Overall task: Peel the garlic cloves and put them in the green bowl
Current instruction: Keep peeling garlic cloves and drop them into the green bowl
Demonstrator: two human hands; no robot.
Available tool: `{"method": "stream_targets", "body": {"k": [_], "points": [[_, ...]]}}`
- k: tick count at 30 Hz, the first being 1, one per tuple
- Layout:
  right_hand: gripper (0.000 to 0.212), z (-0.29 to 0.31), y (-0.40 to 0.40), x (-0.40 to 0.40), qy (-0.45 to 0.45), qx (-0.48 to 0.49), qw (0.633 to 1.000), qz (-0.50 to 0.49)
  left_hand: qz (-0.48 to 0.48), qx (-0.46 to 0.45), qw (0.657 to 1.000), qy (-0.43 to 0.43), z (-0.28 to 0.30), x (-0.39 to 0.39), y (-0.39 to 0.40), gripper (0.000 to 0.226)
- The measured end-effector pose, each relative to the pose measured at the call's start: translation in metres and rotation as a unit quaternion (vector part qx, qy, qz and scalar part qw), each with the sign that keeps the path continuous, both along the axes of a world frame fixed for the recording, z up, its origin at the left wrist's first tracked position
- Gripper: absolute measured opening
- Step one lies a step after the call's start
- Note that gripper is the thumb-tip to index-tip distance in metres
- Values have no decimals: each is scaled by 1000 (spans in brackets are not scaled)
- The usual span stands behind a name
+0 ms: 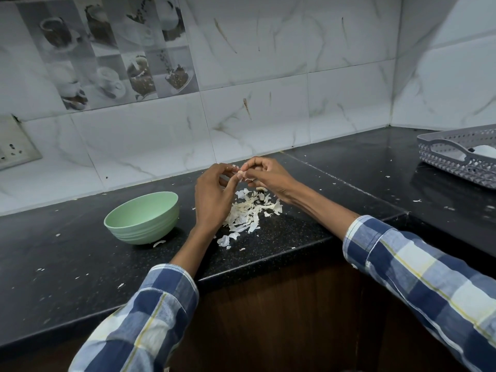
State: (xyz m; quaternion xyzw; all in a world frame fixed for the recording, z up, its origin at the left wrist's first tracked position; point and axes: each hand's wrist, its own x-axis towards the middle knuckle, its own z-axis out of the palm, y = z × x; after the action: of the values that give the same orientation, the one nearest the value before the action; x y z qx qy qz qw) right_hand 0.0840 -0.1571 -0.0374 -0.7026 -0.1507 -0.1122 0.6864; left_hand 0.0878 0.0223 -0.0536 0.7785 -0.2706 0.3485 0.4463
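Surface: black speckled stone surface (281, 237) running along a white marble-tiled wall (268, 116), with small white flecks scattered over it.
Basket: grey perforated plastic basket (456, 157) at the far right, well apart from the hands.
Bowl: pale green round ribbed bowl (142, 217), upright, left of the hands; its contents cannot be seen.
Peel heap: loose heap of white papery garlic skins (249, 213) on the surface below the hands, right of the bowl.
Left hand: left hand (212, 194), fingers curled, pinching the clove.
Right hand: right hand (268, 175), fingers curled, pinching the same clove from the other side.
Clove: small pale garlic clove (240, 174) held above the heap between both hands; mostly hidden, so its long axis and pointing cannot be told.
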Motion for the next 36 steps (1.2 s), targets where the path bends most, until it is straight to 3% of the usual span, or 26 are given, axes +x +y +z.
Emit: {"method": "stream_targets", "body": {"k": [8, 13, 26, 36], "points": [[32, 0, 1, 0, -28, -21, 999, 12, 44, -10, 999, -2, 2, -3, -1, 21], [27, -2, -1, 0, -65, -44, 997, -25, 59, -5, 998, 6, 2, -4, -1, 20], [29, -2, -3, -1, -93, -42, 994, -49, 114, 61, 991, -23, 5, -12, -4, 20], [26, -2, -3, -3, -91, -62, 993, -42, 75, 73, 994, -32, 3, -9, -4, 20]]}}
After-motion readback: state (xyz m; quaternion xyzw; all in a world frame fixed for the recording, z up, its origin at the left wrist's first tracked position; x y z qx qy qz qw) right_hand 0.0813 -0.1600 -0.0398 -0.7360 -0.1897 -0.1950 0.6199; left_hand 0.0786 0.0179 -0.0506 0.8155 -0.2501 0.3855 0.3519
